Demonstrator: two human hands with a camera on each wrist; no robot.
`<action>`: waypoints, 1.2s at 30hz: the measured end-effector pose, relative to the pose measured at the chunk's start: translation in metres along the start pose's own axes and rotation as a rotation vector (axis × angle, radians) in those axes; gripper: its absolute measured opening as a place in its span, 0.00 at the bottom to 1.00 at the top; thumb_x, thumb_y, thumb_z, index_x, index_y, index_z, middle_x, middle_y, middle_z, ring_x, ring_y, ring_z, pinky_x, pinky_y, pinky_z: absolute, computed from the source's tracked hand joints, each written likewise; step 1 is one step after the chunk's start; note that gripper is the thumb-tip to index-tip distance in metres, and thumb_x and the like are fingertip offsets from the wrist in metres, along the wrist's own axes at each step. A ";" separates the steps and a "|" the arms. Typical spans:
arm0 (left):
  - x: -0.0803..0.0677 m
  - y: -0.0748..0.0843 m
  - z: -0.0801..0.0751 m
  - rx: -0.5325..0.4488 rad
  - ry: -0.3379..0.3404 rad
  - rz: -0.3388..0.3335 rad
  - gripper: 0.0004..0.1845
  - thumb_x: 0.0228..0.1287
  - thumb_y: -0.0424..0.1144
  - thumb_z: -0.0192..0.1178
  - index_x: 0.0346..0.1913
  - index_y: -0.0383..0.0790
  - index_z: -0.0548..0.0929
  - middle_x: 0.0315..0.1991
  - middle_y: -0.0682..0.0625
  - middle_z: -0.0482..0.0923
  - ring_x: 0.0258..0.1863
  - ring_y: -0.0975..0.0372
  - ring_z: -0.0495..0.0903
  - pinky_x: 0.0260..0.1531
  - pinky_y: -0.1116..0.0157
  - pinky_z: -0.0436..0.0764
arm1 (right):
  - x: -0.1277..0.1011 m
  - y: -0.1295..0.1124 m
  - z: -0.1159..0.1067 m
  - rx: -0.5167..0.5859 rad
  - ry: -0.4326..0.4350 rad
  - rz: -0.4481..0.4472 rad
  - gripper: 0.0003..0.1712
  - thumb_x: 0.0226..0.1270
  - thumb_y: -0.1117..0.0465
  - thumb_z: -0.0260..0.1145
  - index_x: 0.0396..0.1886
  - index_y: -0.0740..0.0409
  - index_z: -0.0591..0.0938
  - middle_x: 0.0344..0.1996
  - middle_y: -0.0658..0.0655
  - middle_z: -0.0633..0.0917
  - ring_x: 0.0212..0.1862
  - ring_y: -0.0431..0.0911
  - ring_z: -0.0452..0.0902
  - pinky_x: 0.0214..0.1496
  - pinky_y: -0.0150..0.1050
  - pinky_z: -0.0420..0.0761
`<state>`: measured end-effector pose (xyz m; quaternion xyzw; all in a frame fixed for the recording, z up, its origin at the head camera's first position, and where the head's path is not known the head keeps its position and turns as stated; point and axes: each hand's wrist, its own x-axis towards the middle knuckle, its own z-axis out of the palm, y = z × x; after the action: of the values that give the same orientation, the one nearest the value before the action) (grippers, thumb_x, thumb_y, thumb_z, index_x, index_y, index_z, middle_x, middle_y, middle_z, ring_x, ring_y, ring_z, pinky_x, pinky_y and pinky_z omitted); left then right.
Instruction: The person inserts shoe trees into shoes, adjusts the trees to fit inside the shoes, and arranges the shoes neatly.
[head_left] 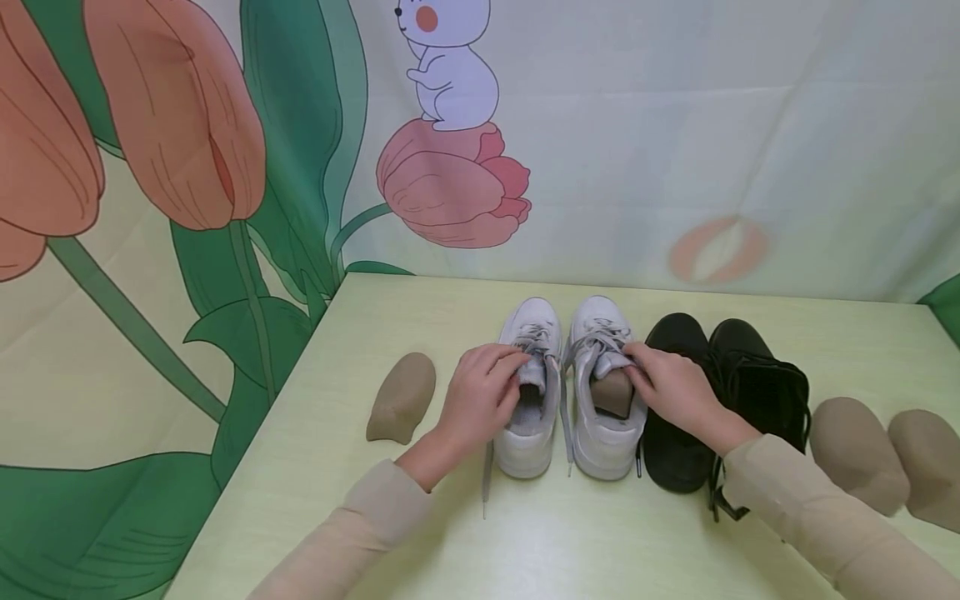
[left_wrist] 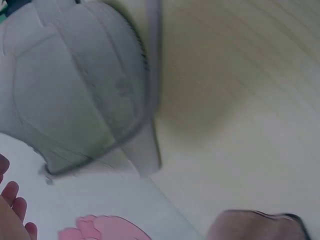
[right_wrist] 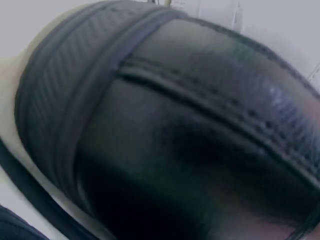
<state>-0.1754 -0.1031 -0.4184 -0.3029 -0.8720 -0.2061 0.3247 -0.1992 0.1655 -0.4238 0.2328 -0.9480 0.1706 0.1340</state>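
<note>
Two white lace-up shoes stand side by side, toes to the back. At the left white shoe (head_left: 525, 454), my left hand (head_left: 480, 390) pinches the tongue area beside the laces. Its fingers show at the lower left corner of the left wrist view, by that shoe's pale side (left_wrist: 75, 90). My right hand (head_left: 678, 390) grips the opening's upper edge on the right white shoe (head_left: 603, 454), fingers and thumb at the tongue. A brown foot-shaped shoe insert (head_left: 613, 392) sits inside this shoe. Loose grey laces (head_left: 566, 417) hang down beside the shoes.
A pair of black shoes (head_left: 678, 462) stands right of the white ones, under my right forearm; one fills the right wrist view (right_wrist: 200, 115). Another brown insert (head_left: 403, 398) lies at the left, and two more (head_left: 858, 454) at the right. A printed cloth (head_left: 600, 167) hangs behind the table.
</note>
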 end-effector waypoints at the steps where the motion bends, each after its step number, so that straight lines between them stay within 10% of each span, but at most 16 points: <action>1: -0.002 -0.004 -0.001 0.009 0.002 -0.011 0.13 0.50 0.29 0.57 0.41 0.42 0.80 0.41 0.50 0.77 0.45 0.58 0.74 0.49 0.61 0.70 | 0.000 0.000 0.000 -0.001 0.007 -0.003 0.13 0.60 0.61 0.58 0.44 0.59 0.76 0.33 0.57 0.83 0.23 0.43 0.74 0.23 0.38 0.71; 16: -0.034 -0.061 -0.016 0.135 -0.002 -0.136 0.16 0.48 0.29 0.56 0.44 0.38 0.78 0.44 0.45 0.76 0.47 0.53 0.73 0.48 0.57 0.70 | 0.003 -0.009 0.003 -0.040 -0.010 0.084 0.16 0.56 0.66 0.56 0.46 0.58 0.75 0.20 0.54 0.78 0.13 0.42 0.60 0.15 0.33 0.57; 36: -0.068 -0.096 -0.023 0.099 -0.182 -0.409 0.23 0.50 0.35 0.58 0.52 0.35 0.71 0.57 0.38 0.67 0.59 0.48 0.63 0.56 0.48 0.61 | 0.003 -0.010 0.002 0.011 -0.090 0.196 0.24 0.53 0.52 0.56 0.51 0.53 0.75 0.44 0.58 0.81 0.35 0.49 0.78 0.26 0.42 0.73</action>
<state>-0.1872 -0.2135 -0.4648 -0.1210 -0.9500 -0.1962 0.2107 -0.1970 0.1551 -0.4224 0.1471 -0.9703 0.1776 0.0728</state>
